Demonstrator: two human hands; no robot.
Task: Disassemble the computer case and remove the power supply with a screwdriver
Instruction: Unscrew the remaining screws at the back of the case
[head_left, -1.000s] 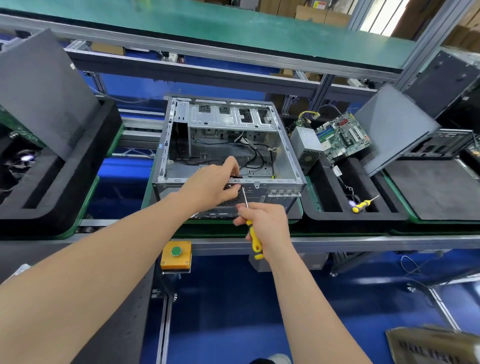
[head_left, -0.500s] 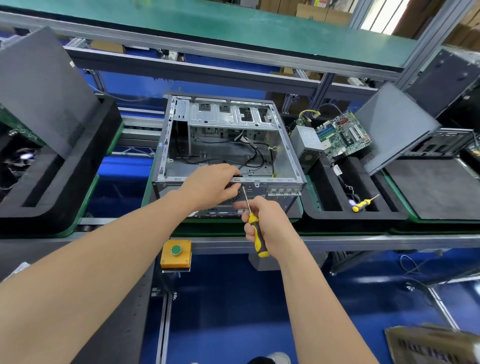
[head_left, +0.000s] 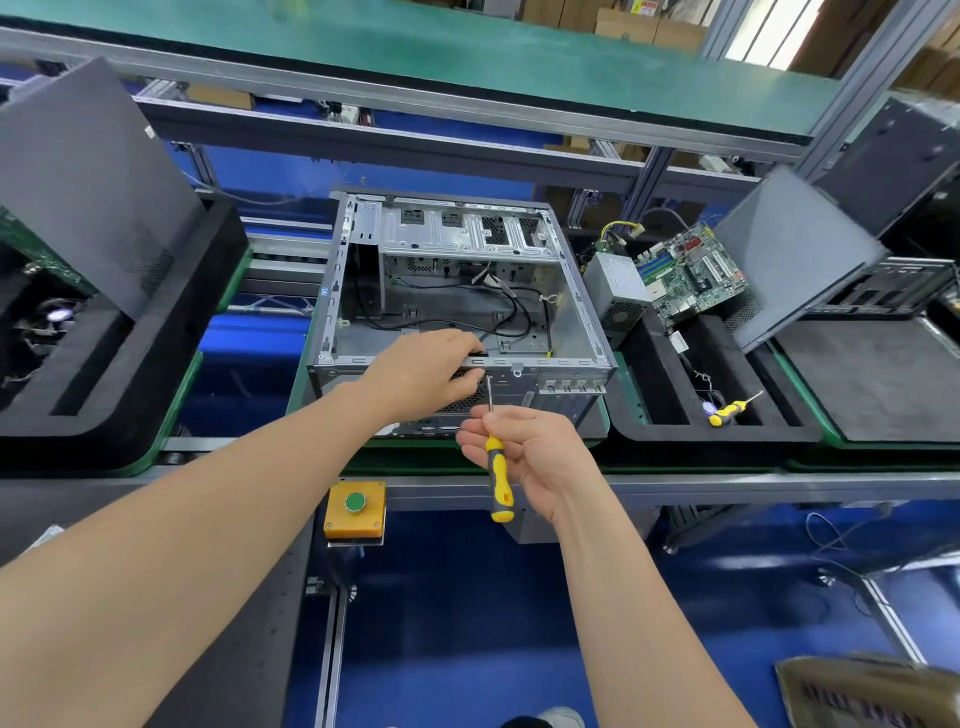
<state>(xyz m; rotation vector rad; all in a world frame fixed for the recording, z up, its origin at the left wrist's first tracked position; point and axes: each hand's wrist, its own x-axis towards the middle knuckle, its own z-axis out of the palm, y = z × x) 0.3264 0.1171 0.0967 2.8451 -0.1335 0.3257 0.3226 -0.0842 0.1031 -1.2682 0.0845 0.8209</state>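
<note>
Bench (head_left: 727, 486); left hand (head_left: 421, 374) on case (head_left: 574, 312), screwdriver (head_left: 500, 467) tip obscured

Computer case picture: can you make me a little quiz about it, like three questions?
1. True or false: the right hand holds a screwdriver.
2. Which colour is the button below the case? A red, B green, C blue.
3. Fill in: the spare screwdriver lies in a tray to the case's ____.
Key: 1 true; 2 B; 3 right.
</note>
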